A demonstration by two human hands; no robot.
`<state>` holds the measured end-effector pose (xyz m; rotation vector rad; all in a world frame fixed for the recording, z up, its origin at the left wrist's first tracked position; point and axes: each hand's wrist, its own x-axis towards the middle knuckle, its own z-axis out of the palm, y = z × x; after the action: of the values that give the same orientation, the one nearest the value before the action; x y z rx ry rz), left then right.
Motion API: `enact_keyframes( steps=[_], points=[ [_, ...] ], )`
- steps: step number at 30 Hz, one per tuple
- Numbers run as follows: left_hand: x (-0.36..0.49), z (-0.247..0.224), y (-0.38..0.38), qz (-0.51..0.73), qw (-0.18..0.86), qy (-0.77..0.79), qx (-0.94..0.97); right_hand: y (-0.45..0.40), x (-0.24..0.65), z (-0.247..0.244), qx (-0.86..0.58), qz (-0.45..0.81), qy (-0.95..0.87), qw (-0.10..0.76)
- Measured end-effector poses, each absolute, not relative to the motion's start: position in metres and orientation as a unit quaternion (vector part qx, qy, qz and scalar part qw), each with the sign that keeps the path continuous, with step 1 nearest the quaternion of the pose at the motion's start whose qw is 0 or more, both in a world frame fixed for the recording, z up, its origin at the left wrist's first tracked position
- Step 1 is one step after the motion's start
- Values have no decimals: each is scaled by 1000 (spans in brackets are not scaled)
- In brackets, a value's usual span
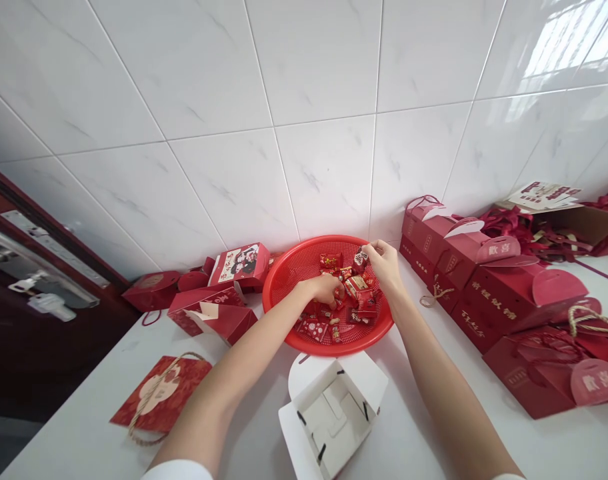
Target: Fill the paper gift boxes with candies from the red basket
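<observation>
A red plastic basket with mesh sides stands against the wall, holding several wrapped candies. Inside it, my left hand is closed, its fingertips pinching a red-wrapped candy that they partly hide. Over the basket's right rim, my right hand pinches a dark red candy packet with white print between thumb and fingers. In front of the basket sits an open white-lined box, its flaps spread and nothing inside, with dark cord ends poking through its walls. Neither hand touches the box.
Red gift boxes are stacked along the right. More red boxes lie at the left, near a flat red bag with a rope handle. A carton of red ribbons stands far right. A dark door borders the table's left side.
</observation>
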<state>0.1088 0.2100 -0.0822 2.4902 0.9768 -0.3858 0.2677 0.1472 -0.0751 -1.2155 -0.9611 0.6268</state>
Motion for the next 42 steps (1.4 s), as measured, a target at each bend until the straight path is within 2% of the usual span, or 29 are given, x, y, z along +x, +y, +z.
enact_keyframes(
  steps=[4,10,15,18,21,30,36,42],
  points=[
    [106,-77,208,-142,219,352,899,146,268,-75,-540,287,-432,663],
    [91,-59,190,-72,221,348,908,135,267,-78,-530,382,-465,597],
    [85,-54,156,-193,265,299,896,122,266,-77,-502,412,-450,613],
    [86,-60,139,-265,220,326,880,118,266,-76,-500,433,-419,623],
    [86,-65,134,-285,170,369,868,118,264,-77,-497,460,-398,619],
    [43,-43,169,-140,69,440,884,119,264,-88,-508,450,-425,600],
    [20,-44,171,-168,136,433,875,120,262,-90,-502,460,-444,582],
    [46,-62,161,-206,220,354,885,117,262,-89,-494,454,-457,584]
  ],
)
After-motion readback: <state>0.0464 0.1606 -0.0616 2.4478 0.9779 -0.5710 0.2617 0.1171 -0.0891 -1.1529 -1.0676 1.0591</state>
